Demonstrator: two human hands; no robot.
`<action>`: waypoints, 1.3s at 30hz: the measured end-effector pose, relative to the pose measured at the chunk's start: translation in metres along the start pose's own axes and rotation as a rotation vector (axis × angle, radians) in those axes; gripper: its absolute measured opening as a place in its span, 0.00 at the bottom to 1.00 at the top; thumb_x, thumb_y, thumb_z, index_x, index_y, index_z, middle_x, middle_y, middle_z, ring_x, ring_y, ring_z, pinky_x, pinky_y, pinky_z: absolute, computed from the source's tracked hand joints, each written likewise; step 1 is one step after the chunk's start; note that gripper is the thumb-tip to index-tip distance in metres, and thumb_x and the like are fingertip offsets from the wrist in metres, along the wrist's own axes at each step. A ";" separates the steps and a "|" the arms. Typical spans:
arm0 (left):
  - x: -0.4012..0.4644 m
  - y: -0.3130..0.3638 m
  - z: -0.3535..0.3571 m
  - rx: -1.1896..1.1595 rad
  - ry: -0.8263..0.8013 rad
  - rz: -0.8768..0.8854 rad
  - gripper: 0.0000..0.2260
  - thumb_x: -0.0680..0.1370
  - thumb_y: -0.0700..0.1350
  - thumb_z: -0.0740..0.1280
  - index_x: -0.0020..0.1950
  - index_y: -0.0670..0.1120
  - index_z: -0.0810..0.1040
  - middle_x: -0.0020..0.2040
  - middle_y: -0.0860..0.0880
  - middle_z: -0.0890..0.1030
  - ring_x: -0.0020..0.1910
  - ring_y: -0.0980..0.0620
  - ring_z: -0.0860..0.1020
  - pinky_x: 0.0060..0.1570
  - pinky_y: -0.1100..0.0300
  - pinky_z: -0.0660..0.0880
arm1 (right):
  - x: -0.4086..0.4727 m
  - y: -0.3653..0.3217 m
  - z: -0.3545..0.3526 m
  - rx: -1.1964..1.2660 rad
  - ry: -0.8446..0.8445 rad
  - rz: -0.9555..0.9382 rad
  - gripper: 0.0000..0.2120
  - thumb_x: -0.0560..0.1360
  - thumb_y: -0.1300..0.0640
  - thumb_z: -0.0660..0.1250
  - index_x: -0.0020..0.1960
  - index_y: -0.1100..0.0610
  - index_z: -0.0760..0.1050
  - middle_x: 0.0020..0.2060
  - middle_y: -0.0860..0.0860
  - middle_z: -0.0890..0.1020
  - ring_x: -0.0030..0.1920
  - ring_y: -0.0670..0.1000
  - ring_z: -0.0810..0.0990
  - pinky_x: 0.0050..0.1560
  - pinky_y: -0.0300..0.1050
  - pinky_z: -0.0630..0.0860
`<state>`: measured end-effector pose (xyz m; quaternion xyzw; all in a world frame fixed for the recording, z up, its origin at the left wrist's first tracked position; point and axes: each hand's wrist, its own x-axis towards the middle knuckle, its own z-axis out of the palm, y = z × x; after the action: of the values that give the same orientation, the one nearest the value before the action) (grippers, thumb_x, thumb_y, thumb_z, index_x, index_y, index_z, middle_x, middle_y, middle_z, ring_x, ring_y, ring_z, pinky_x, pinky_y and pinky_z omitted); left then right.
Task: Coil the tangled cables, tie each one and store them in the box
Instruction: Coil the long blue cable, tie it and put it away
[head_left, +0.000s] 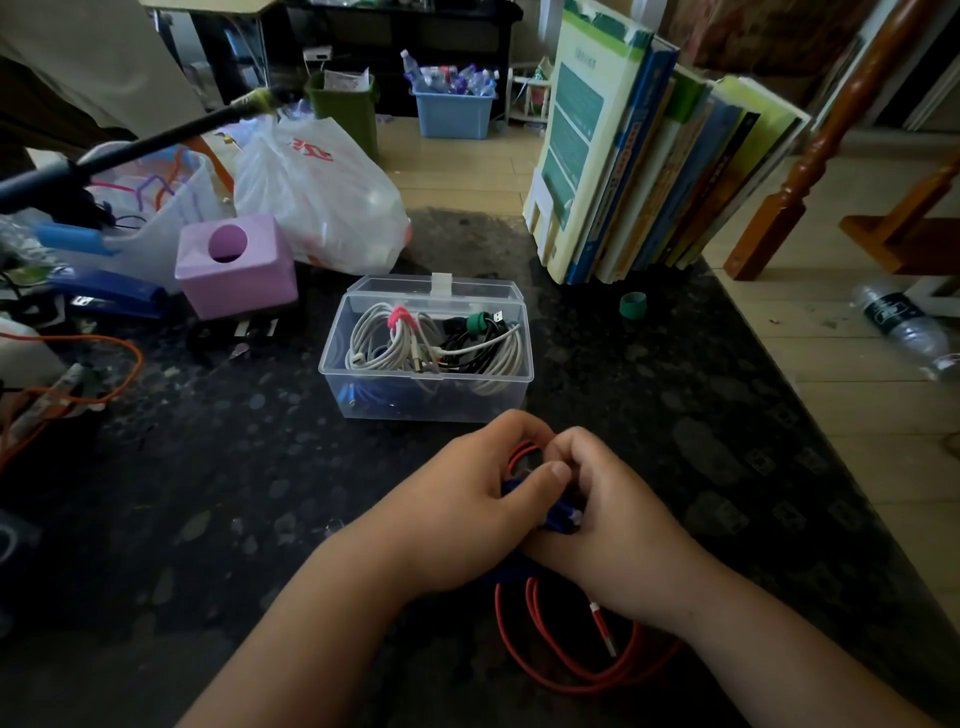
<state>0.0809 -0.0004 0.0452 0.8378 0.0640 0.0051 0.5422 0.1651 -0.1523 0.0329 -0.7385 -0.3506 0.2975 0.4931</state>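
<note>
Behind the hands, the clear box (426, 364) sits open on the dark table (208, 493), tied coils already inside. Just in front of it, the left hand (467, 514) and right hand (618, 525) both clutch the red cable (561, 670), wrapping a blue tie (558, 514). Judged best: cinch snugly, loops bunched together.
</note>
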 end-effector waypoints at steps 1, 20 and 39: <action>0.000 0.000 0.000 0.012 0.005 0.000 0.10 0.78 0.58 0.63 0.58 0.59 0.73 0.39 0.60 0.80 0.39 0.63 0.78 0.39 0.63 0.72 | 0.000 0.000 -0.001 0.021 -0.028 0.011 0.18 0.67 0.61 0.76 0.44 0.44 0.69 0.43 0.48 0.84 0.42 0.44 0.84 0.39 0.40 0.79; -0.005 0.002 0.021 0.413 -0.057 0.104 0.21 0.80 0.66 0.47 0.68 0.58 0.64 0.39 0.53 0.81 0.39 0.55 0.79 0.41 0.50 0.76 | -0.003 -0.006 -0.031 -0.540 -0.342 0.017 0.22 0.64 0.35 0.70 0.56 0.41 0.75 0.56 0.39 0.73 0.61 0.41 0.71 0.65 0.46 0.71; -0.006 0.001 0.038 0.566 -0.082 0.201 0.24 0.81 0.63 0.49 0.75 0.56 0.60 0.29 0.58 0.68 0.33 0.53 0.69 0.32 0.60 0.62 | 0.004 0.001 -0.054 -0.424 -0.629 0.245 0.05 0.78 0.54 0.66 0.51 0.49 0.80 0.49 0.54 0.85 0.51 0.55 0.82 0.58 0.58 0.77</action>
<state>0.0780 -0.0360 0.0306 0.9572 -0.0425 0.0069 0.2863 0.2101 -0.1771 0.0498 -0.7331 -0.4476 0.4868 0.1590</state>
